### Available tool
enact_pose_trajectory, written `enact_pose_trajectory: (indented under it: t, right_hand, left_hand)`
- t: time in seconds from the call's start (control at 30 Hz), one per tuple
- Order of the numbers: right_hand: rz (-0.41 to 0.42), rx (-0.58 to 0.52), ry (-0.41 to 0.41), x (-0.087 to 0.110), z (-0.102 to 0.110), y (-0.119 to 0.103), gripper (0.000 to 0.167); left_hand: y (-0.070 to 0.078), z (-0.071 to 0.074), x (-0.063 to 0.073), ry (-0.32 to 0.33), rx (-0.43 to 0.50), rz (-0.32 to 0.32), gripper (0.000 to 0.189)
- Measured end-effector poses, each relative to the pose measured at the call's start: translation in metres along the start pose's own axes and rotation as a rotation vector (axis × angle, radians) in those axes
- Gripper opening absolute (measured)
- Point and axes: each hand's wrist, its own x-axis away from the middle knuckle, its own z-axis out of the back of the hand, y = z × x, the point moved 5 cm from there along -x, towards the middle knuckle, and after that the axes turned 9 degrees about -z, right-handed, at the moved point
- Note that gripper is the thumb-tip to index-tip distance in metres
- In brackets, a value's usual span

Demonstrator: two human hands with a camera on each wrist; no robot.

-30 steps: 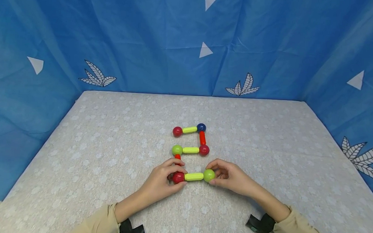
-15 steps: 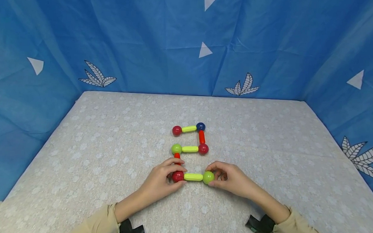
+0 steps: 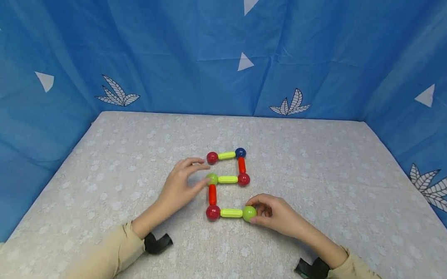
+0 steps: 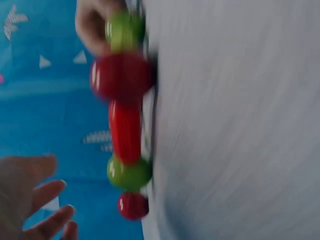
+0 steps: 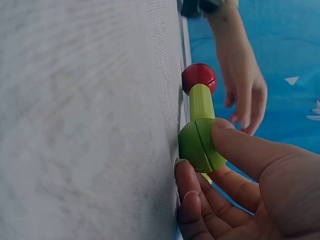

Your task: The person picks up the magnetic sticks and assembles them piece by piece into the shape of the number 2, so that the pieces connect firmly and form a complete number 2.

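On the table lies a zigzag chain of toy balls and rods. Its near row has a red ball (image 3: 213, 213), a yellow-green rod (image 3: 231, 213) and a green ball (image 3: 249, 213). My right hand (image 3: 278, 214) pinches that green ball between thumb and fingers, as the right wrist view also shows. A red rod (image 3: 212, 195) leads from the near red ball to another green ball (image 3: 211, 179). Raised beside this one, my left hand (image 3: 182, 181) has its fingers spread and holds nothing; its thumb overlaps the ball in the head view.
Farther back, the chain continues through a yellow-green rod (image 3: 228, 179), a red ball (image 3: 244, 179), a red rod (image 3: 242, 165), a blue ball (image 3: 240, 152) and a last red ball (image 3: 212, 157). A patterned cloth covers the table (image 3: 320, 160); blue curtains (image 3: 182, 50) surround it.
My left hand has released the near red ball and moved up and away toward the back left, uncovering the red rod. My right hand keeps its pinch on the green ball.
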Motion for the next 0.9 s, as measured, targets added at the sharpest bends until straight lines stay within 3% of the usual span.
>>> enact_pose_trajectory:
  t: [0.07, 0.13, 0.2, 0.3, 0.53, 0.9]
  right_hand:
    - [-0.006, -0.003, -0.004, 0.000, 0.000, 0.001, 0.031]
    - [-0.011, -0.008, -0.008, 0.000, -0.001, 0.002, 0.031]
    - [-0.014, -0.012, -0.011, 0.000, -0.002, 0.003, 0.031]
    - [-0.017, -0.021, -0.008, -0.001, -0.002, 0.003, 0.031]
    - [-0.011, -0.032, -0.005, -0.001, 0.000, 0.001, 0.032]
    - [-0.014, -0.035, -0.004, -0.002, -0.002, 0.002, 0.033]
  left_hand:
    - [-0.018, 0.001, -0.017, -0.024, -0.036, 0.051, 0.036]
    - [-0.037, -0.006, -0.029, -0.104, -0.064, 0.119, 0.043]
    - [-0.052, -0.014, -0.037, -0.179, -0.070, 0.179, 0.049]
    - [-0.065, -0.024, -0.046, -0.231, -0.054, 0.228, 0.051]
    - [-0.073, -0.029, -0.060, -0.236, -0.031, 0.202, 0.040]
    - [-0.080, -0.033, -0.068, -0.244, -0.014, 0.202, 0.042]
